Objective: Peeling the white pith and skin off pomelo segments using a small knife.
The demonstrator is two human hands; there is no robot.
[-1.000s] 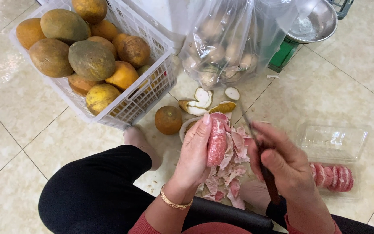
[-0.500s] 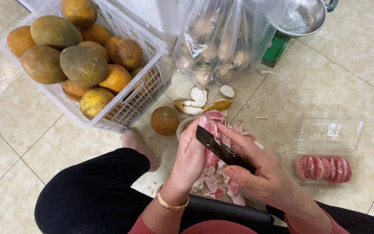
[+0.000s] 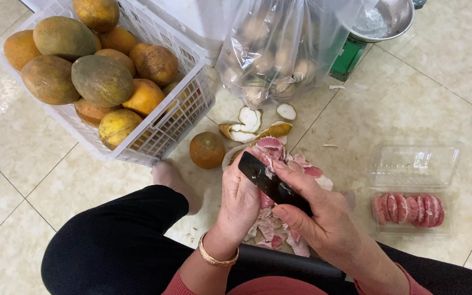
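A: Right hand [image 3: 323,221] closed around knife [image 3: 273,183], dark blade angled up-left across the left palm. Left hand [image 3: 244,199] cupped tight on pink segment [image 3: 270,150], only the top showing above the fingers.

B: Below the grip?

A: Heap of pink membrane scraps [image 3: 271,229] on the floor, some on a pale dish, mostly hidden. Orange fruit [image 3: 207,149] just beside, peel pieces [image 3: 255,128] near. Clear tray [image 3: 411,210] to the right, lid open, peeled segments [image 3: 408,209] in a row. Further out: white basket [image 3: 184,106] of green-yellow fruit, plastic bag [image 3: 279,49] with peeled fruit, metal bowl [image 3: 383,19] on a green scale.

B: Risks?

A: Likely a nick to the left fingers, blade lying flat against them, edge not readable. Wet flesh could slip from the hold; too hard a squeeze could tear it. Bare foot [image 3: 173,177] near the scraps, so a dropped knife could land badly.

B: Against a second back?

A: Then segment held upright, fully in sight, knife low and vertical at the right. Half a second back, blade already crossing. Now laid further over, segment largely covered. Tray and basket unmoved.
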